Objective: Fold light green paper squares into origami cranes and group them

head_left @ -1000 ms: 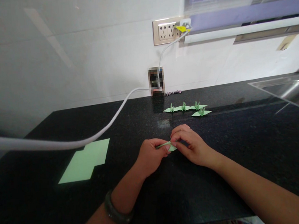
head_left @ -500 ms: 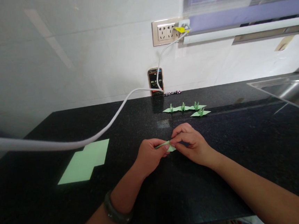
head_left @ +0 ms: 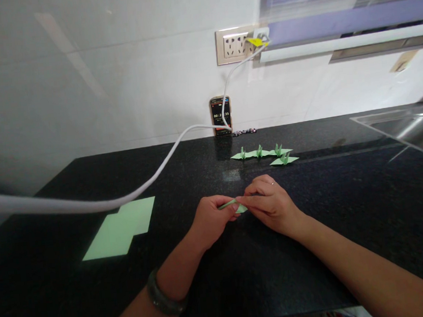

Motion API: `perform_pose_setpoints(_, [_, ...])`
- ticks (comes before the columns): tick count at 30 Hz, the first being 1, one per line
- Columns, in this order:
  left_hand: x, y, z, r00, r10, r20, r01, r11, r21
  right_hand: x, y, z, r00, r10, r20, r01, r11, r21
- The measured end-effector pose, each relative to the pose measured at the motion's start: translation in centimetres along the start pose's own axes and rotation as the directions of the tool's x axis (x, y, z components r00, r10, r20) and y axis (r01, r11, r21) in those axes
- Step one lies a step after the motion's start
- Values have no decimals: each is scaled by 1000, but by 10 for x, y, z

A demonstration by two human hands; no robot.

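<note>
A small piece of folded green paper is held between both hands, just above the black counter. My left hand pinches its left part between thumb and fingers. From the right, my right hand grips the paper's upper edge with its fingertips, which cover part of the folds. Beyond the hands stand several green paper cranes, mostly in a row, with one crane set slightly nearer. Flat green paper sheets lie overlapping to the left of my left hand.
A phone showing a running timer leans against the tiled wall, its white cable arching across the left side to the wall socket. A beaded strand lies beside the phone. At the far right is a metal sink.
My right hand's fingers have shifted slightly left along the paper's upper edge and closed nearer my left thumb. My left hand keeps its hold almost unmoved.
</note>
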State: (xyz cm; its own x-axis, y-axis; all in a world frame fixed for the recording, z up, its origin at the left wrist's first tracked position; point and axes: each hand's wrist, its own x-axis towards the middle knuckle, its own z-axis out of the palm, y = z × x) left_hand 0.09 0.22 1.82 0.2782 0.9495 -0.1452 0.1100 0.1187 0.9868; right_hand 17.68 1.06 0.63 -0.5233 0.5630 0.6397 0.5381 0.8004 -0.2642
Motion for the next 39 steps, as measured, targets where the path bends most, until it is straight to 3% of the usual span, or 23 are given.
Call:
perform_pose_setpoints(3, [0, 1, 0, 1000, -20, 8, 20, 1000, -20, 1, -2, 1, 1000, 16, -18, -16, 999, 39])
perform_pose_setpoints(6, [-1, 1, 0, 999, -28, 28, 28, 999, -20, 2, -6, 3, 991, 127, -40, -120, 982, 147])
perform_pose_setpoints(9, [0, -1, -1, 999, -20, 43, 21, 1000, -11, 3, -8, 4, 969, 247, -2, -237, 933, 273])
perform_pose_setpoints(12, [0, -2, -1, 998, -22, 55, 23, 1000, -18, 2, -8, 5, 959, 283, 28, -275, 896, 348])
perform_pose_setpoints(28, [0, -3, -4, 976, -113, 186, 153, 964, -216, 4, -7, -4, 999, 40, -15, -34, 962, 270])
perform_pose_setpoints(35, [-2, -4, -4, 961, -134, 243, 210, 922, -324, 3, -10, -6, 993, 96, 75, -117, 912, 392])
perform_pose_setpoints(39, [-1, -3, -3, 965, -126, 231, 198, 925, -325, 3, -11, -5, 990, 125, 70, -143, 887, 438])
